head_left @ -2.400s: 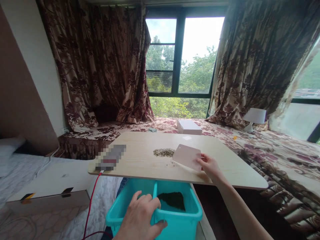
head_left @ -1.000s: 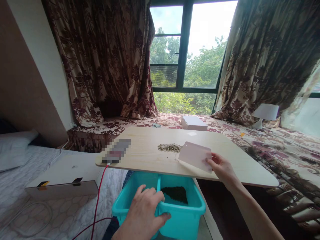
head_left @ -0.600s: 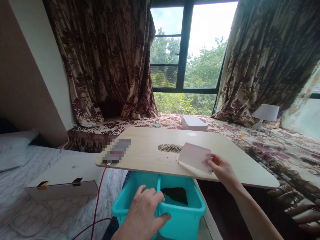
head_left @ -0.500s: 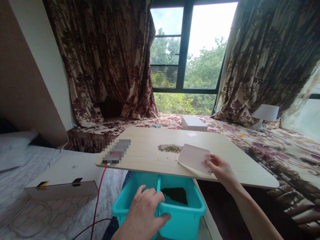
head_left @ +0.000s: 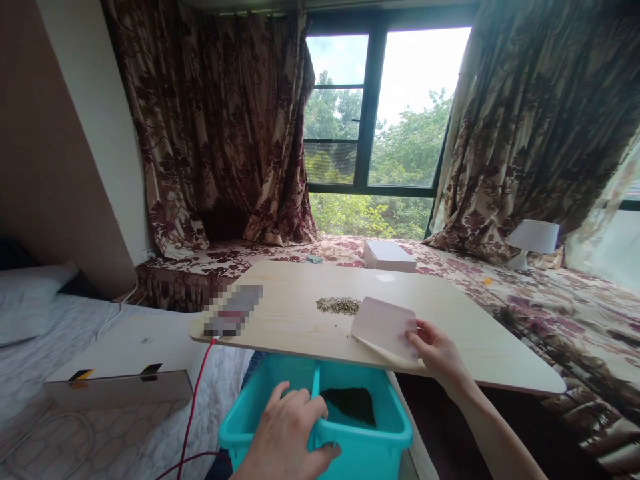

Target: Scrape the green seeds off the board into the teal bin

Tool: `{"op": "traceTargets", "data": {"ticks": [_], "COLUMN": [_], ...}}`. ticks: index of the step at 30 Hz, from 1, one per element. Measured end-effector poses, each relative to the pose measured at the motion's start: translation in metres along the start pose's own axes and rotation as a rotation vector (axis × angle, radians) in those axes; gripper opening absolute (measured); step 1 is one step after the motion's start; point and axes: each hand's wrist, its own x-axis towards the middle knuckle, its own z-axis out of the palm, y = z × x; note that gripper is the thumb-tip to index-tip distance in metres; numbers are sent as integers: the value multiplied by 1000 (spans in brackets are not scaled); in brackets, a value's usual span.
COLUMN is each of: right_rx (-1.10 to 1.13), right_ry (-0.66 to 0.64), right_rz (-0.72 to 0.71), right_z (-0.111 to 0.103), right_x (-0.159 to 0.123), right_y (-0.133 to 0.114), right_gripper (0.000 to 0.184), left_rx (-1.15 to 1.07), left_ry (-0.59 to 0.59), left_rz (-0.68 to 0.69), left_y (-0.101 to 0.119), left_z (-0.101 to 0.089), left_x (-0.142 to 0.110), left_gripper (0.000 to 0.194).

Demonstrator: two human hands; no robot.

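Observation:
A thin, translucent plastic scraper (head_left: 383, 327) with rounded corners is pinched at its right edge by my right hand (head_left: 434, 350). It leans low over the table, its left edge beside a pile of small greenish-brown seeds (head_left: 339, 305), with a few loose ones near it. My left hand (head_left: 293, 427) grips the turquoise bin (head_left: 370, 437) at its divider and front rim, the thumb on the near side. Dark green grains (head_left: 350, 405) lie in the bin's right compartment. How much the left compartment holds is partly hidden by my left hand.
The pale wooden table (head_left: 465, 333) overhangs the bin. At its left lies a blurred-out device (head_left: 233, 310) with a red cable (head_left: 196, 400). A white carton (head_left: 130, 353) rests on the bed. Behind the table are a white box (head_left: 390, 256) and a lamp (head_left: 533, 239).
The scraper and my right hand have shifted slightly left, closer to the seed pile, which looks narrower. My left hand stays on the bin. The view has tilted up a little.

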Motion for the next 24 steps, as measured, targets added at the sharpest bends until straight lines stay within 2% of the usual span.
{"op": "traceTargets", "data": {"ticks": [5,13,18,24], "right_rx": [47,31,44,6], "right_ry": [84,33,74,69], "right_rz": [7,42,25,7], "right_z": [-5,-21,-7,13], "right_x": [3,-16,-12,4], "right_y": [5,6,19,17], "right_gripper": [40,37,34,38], "left_rx": [4,7,11,9], "left_ry": [3,10,-2,12], "left_rz": [-4,10,5,-5], "left_y": [-1,-2,0,1], "left_z": [1,1,-2,-6], "left_x": [0,-1,-2,-2], "left_gripper": [22,22,19,20]}}
